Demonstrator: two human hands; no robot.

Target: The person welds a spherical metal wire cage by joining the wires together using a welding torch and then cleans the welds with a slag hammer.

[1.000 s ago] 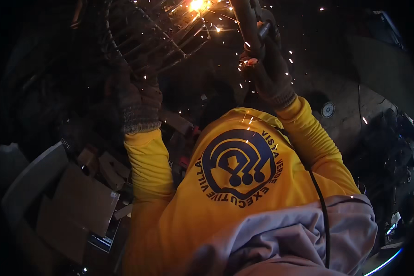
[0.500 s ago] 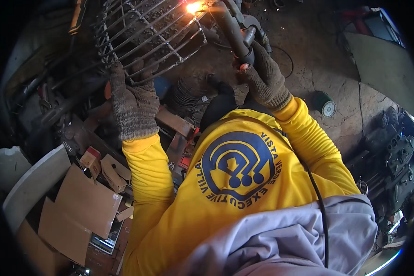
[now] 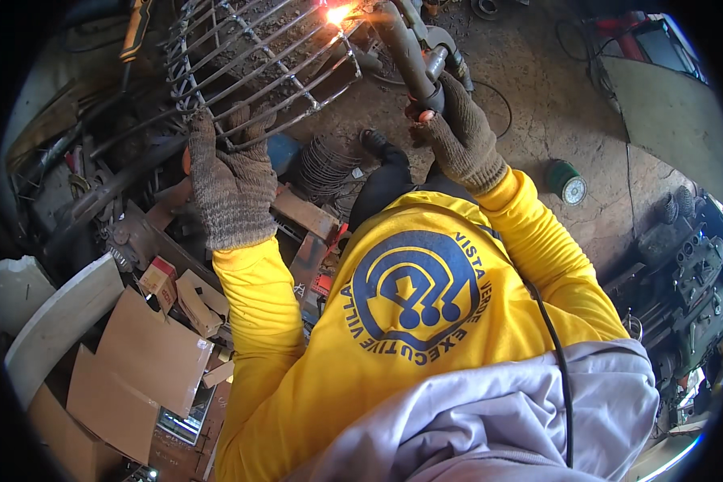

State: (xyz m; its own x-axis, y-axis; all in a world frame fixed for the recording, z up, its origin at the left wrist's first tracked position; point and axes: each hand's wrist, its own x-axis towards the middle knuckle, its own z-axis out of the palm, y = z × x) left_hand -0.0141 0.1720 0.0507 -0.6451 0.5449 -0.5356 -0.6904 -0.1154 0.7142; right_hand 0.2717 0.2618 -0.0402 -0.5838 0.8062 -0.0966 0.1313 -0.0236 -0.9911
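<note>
A curved metal rod grille (image 3: pixel 269 60) spans the upper left, its bars crossed by rods with lumpy joints. My left hand (image 3: pixel 234 185), in a brown knit glove, grips its near edge from below, the fingertips partly hidden behind the bars. My right hand (image 3: pixel 462 136), gloved alike, is closed round the lower end of a dark tube-shaped welding torch (image 3: pixel 402 52); one bare fingertip pokes out of the glove. A bright orange-white glow (image 3: pixel 339 14) burns between the torch's upper end and the grille's far right corner.
Cardboard (image 3: pixel 140 361), metal scraps and a coil of wire (image 3: pixel 323 167) crowd the floor at left. To the right stand a green cylinder (image 3: pixel 566 182), a large sheet panel (image 3: pixel 667 116) and dark machinery (image 3: pixel 683 289). An orange-black tool (image 3: pixel 135 32) lies at upper left.
The surroundings look brighter now, and the glow has shifted slightly. Both hands, the grille and the torch keep nearly the same places.
</note>
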